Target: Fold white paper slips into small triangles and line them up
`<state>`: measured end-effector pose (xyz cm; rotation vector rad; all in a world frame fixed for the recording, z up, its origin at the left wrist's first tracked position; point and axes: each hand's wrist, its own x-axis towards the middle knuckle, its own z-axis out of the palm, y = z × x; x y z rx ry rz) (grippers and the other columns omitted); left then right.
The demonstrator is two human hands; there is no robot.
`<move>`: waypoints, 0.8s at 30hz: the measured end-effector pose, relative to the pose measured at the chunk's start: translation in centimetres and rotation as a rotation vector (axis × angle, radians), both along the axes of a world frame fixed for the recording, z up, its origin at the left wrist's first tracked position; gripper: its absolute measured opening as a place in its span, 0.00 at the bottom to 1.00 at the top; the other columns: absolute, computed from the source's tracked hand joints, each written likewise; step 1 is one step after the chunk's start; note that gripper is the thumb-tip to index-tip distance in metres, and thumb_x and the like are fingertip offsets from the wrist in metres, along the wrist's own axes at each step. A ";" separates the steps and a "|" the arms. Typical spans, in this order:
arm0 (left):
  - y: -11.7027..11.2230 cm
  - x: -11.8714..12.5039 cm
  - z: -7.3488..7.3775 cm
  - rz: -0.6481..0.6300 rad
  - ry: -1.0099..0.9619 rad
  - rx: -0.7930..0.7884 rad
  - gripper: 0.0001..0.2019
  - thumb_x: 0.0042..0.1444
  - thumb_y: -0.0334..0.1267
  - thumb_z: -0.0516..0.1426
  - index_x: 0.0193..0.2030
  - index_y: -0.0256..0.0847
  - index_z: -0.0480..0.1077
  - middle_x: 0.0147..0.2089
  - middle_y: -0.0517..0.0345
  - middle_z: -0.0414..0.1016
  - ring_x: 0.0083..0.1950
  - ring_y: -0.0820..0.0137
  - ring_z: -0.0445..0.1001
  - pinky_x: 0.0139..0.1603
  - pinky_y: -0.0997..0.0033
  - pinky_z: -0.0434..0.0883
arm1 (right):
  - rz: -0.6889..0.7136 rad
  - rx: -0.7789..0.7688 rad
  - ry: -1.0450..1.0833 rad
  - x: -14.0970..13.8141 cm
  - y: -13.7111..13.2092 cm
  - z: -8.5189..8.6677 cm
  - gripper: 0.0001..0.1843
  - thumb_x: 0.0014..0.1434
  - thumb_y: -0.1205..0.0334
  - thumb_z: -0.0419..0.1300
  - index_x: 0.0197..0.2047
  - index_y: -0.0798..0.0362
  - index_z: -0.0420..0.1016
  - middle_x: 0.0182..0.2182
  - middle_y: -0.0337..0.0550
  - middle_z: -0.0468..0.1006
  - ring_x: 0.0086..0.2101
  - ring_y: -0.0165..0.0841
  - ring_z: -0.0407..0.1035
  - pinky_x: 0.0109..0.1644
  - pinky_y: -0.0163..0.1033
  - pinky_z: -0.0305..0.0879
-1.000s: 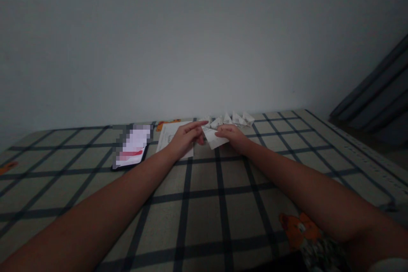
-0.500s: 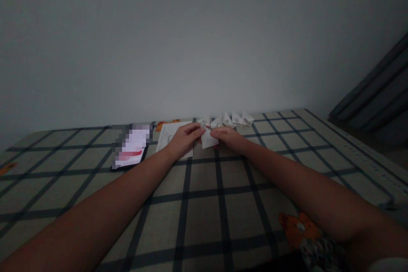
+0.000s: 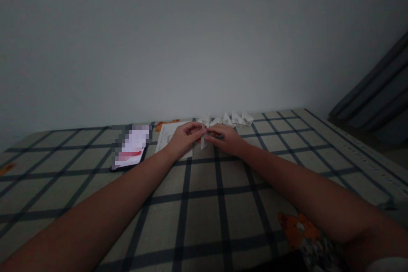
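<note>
My left hand (image 3: 183, 139) and my right hand (image 3: 225, 139) meet fingertip to fingertip far out on a checked cloth (image 3: 204, 204). Both pinch a small white piece of paper (image 3: 203, 141), which stands almost on edge between them. Just behind the hands lies a row of several small folded white paper shapes (image 3: 228, 120). A white printed sheet (image 3: 168, 136) lies flat under and left of my left hand.
A phone (image 3: 131, 148) with a lit, blurred screen rests to the left of the sheet. A plain wall rises right behind the cloth. A dark slanted object (image 3: 376, 102) stands at the far right. An orange cartoon print (image 3: 299, 229) marks the cloth near my right forearm.
The small paper lay flatter and wider between my hands a second ago; it is now folded narrower and turned upright. My right hand has moved slightly left toward the left hand.
</note>
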<state>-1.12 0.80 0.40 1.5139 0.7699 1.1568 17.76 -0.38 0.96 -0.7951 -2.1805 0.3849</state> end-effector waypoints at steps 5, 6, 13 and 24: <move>0.1 0.0 -0.3 -0.014 0.029 0.034 0.14 0.44 0.39 0.64 0.37 0.38 0.70 0.31 0.59 0.73 0.28 0.75 0.70 0.32 0.73 0.68 | 0.028 0.109 -0.080 0.1 0.0 0.1 0.18 0.58 0.51 0.54 0.45 0.54 0.73 0.35 0.45 0.75 0.37 0.32 0.66 0.43 0.38 0.60; 0.1 0.0 -0.4 -0.007 0.040 0.045 0.14 0.44 0.39 0.64 0.37 0.38 0.70 0.30 0.60 0.73 0.29 0.75 0.71 0.33 0.72 0.69 | 0.022 0.121 -0.078 0.1 0.0 0.1 0.18 0.58 0.51 0.54 0.45 0.54 0.73 0.35 0.45 0.75 0.37 0.32 0.67 0.43 0.38 0.60; 0.2 -0.1 -0.3 0.093 0.204 0.151 0.14 0.42 0.40 0.64 0.37 0.37 0.71 0.30 0.57 0.74 0.31 0.71 0.72 0.35 0.69 0.69 | -0.066 0.154 -0.041 0.1 0.1 -0.4 0.21 0.53 0.48 0.58 0.44 0.54 0.75 0.33 0.44 0.77 0.35 0.31 0.69 0.41 0.37 0.61; -0.4 0.0 0.0 0.166 0.242 0.315 0.14 0.42 0.40 0.65 0.34 0.37 0.70 0.31 0.59 0.70 0.30 0.74 0.67 0.32 0.73 0.65 | -0.108 0.079 -0.041 0.1 -0.1 -0.3 0.23 0.51 0.45 0.59 0.43 0.53 0.74 0.29 0.41 0.76 0.28 0.28 0.67 0.33 0.33 0.59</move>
